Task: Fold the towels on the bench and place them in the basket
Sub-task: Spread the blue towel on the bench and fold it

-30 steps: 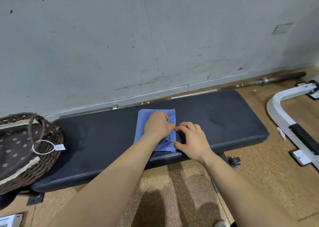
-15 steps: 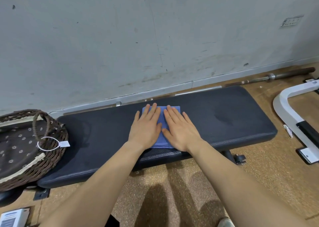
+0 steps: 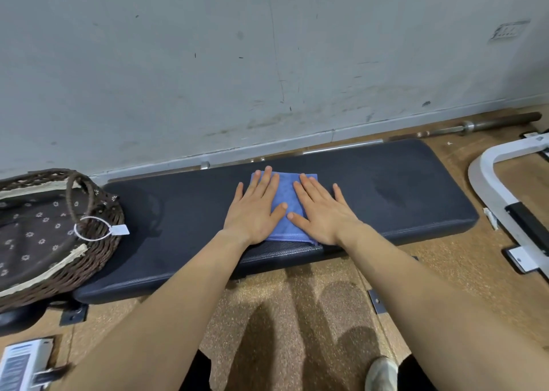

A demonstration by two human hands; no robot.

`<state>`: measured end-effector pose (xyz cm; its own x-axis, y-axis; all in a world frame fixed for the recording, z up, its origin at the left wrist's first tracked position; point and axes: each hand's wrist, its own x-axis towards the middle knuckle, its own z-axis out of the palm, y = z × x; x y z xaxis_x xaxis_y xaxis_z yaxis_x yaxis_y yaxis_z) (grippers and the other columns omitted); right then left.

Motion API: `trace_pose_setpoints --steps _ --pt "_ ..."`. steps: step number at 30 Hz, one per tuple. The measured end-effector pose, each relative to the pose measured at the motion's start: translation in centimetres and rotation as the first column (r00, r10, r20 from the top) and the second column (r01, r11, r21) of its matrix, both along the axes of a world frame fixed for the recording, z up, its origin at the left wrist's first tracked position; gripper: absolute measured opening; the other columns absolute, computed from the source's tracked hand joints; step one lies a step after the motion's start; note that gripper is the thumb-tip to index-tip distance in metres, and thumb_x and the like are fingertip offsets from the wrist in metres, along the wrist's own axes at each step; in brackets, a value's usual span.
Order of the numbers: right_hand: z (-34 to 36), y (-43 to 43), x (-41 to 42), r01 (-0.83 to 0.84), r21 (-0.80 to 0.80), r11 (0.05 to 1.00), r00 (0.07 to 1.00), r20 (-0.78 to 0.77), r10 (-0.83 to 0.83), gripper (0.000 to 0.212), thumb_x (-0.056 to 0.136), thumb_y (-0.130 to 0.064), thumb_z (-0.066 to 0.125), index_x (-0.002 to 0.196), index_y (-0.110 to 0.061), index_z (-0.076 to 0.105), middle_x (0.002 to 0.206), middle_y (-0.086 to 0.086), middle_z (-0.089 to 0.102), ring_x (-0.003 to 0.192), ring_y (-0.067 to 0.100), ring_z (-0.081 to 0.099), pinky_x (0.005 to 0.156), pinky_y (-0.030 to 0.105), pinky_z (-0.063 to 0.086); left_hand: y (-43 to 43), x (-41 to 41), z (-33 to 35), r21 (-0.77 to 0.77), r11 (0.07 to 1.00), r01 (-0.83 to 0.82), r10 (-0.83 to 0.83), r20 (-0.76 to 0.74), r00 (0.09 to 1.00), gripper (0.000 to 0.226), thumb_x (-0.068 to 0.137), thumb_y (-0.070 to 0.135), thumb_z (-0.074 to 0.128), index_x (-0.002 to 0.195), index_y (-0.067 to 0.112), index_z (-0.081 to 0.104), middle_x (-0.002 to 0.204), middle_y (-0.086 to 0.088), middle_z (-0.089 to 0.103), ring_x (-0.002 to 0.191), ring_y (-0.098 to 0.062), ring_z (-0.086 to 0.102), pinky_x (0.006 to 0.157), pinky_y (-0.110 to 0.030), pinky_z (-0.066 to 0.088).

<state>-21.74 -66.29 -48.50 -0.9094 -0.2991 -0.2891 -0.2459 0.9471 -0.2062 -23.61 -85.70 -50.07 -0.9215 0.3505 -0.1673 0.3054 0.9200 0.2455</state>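
A small blue towel [image 3: 285,200], folded into a narrow rectangle, lies flat on the middle of the dark padded bench [image 3: 386,194]. My left hand [image 3: 256,211] rests palm down on the towel's left half, fingers spread. My right hand [image 3: 319,211] lies flat on its right half, fingers spread too. Neither hand grips the cloth. A brown wicker basket [image 3: 101,242] with a dark flowered lining and a white tag sits at the bench's left end.
A grey wall rises right behind the bench, with a steel barbell [image 3: 472,126] lying along its base. A white metal frame [image 3: 499,188] stands on the cork floor at the right. A white box [image 3: 20,364] lies at the lower left.
My hands went from pinching the towel's right edge to lying flat on top. Since half a second ago they have slid slightly apart on it.
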Motion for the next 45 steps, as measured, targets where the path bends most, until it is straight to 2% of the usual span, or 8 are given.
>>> trace_pose_setpoints --steps 5,9,13,17,23,30,37,45 --pt "3.0 -0.4 -0.3 -0.167 0.044 0.985 0.98 -0.105 0.171 0.064 0.093 -0.059 0.05 0.15 -0.033 0.037 0.166 -0.001 0.015 0.153 0.023 0.012 0.122 0.046 0.011 -0.8 1.8 1.1 0.307 0.875 -0.374 0.408 -0.052 0.912 0.057 0.098 0.037 0.047 0.15 0.019 0.033 0.152 -0.006 0.04 0.132 -0.029 0.043 0.103 -0.043 0.042" --pt "3.7 -0.9 -0.3 -0.167 0.06 0.984 0.985 -0.043 0.17 0.066 0.087 -0.061 0.058 0.145 -0.035 0.042 0.165 0.001 0.018 0.152 0.025 0.01 0.121 0.045 0.013 -0.7 1.0 2.9 0.29 0.758 -0.585 0.55 0.198 0.811 0.05 0.091 0.032 0.057 0.135 0.011 0.044 0.126 -0.009 0.056 0.112 -0.032 0.056 0.078 -0.038 0.045" --pt "3.9 -1.1 -0.4 -0.166 0.078 0.983 0.986 -0.001 0.167 0.07 0.083 -0.065 0.061 0.143 -0.035 0.041 0.167 0.002 0.012 0.153 0.028 0.005 0.122 0.047 0.012 -0.8 -0.6 4.4 0.367 0.632 -0.682 0.54 0.423 0.728 0.022 0.079 0.02 0.068 0.068 0.012 0.051 0.067 -0.004 0.053 0.063 -0.023 0.05 0.055 -0.029 0.036" --pt "3.8 -1.2 -0.6 -0.168 0.063 0.984 0.986 -0.003 0.169 0.067 0.081 -0.068 0.062 0.138 -0.038 0.042 0.168 0.001 0.006 0.154 0.028 -0.001 0.123 0.047 0.009 -1.6 -1.9 4.6 0.414 0.549 -0.726 0.492 0.542 0.681 0.017 0.063 0.019 0.073 0.073 0.006 0.068 0.072 -0.013 0.066 0.067 -0.028 0.063 0.073 -0.043 0.058" --pt "2.5 -3.2 -0.9 -0.109 0.0 0.994 0.993 0.043 0.109 0.071 0.077 -0.072 0.063 0.135 -0.039 0.04 0.167 0.001 0.003 0.153 0.032 -0.007 0.123 0.053 0.005 -2.8 -2.5 5.8 0.448 0.55 -0.705 0.475 0.527 0.705 0.019 0.074 0.01 0.077 0.091 0.008 0.069 0.089 -0.004 0.069 0.081 -0.02 0.064 0.079 -0.037 0.057" --pt "1.7 -5.6 -0.3 0.03 -0.12 0.992 0.998 0.053 -0.024 0.076 0.077 -0.07 0.065 0.14 -0.036 0.039 0.167 0.005 0.003 0.153 0.033 -0.008 0.122 0.054 0.005 -2.7 -3.0 6.8 0.443 0.707 -0.551 0.431 0.348 0.832 0.023 0.076 0.008 0.074 0.076 0.023 0.057 0.085 -0.001 0.065 0.086 -0.021 0.063 0.084 -0.037 0.054" --pt "3.3 -3.7 0.3 -0.159 -0.16 0.974 0.984 -0.106 0.143 0.046 0.086 -0.062 0.06 0.125 -0.038 0.063 0.156 0.0 0.036 0.15 0.03 0.011 0.121 0.044 0.014 -2.8 -3.2 6.7 0.391 0.787 -0.477 0.41 0.245 0.879 0.024 0.077 0.008 0.068 0.099 0.017 0.062 0.083 0.004 0.065 0.085 -0.019 0.061 0.07 -0.027 0.047" --pt "4.7 -3.3 -0.4 -0.288 -0.02 0.957 0.955 0.074 0.289 0.07 0.085 -0.073 0.055 0.148 -0.048 0.038 0.165 0.004 0.019 0.152 0.031 0.005 0.123 0.044 0.008 -2.8 -4.4 7.5 0.358 0.878 -0.318 0.291 0.127 0.948 0.032 0.076 0.002 0.066 0.102 0.02 0.062 0.085 0.003 0.06 0.079 -0.018 0.055 0.068 -0.025 0.041"
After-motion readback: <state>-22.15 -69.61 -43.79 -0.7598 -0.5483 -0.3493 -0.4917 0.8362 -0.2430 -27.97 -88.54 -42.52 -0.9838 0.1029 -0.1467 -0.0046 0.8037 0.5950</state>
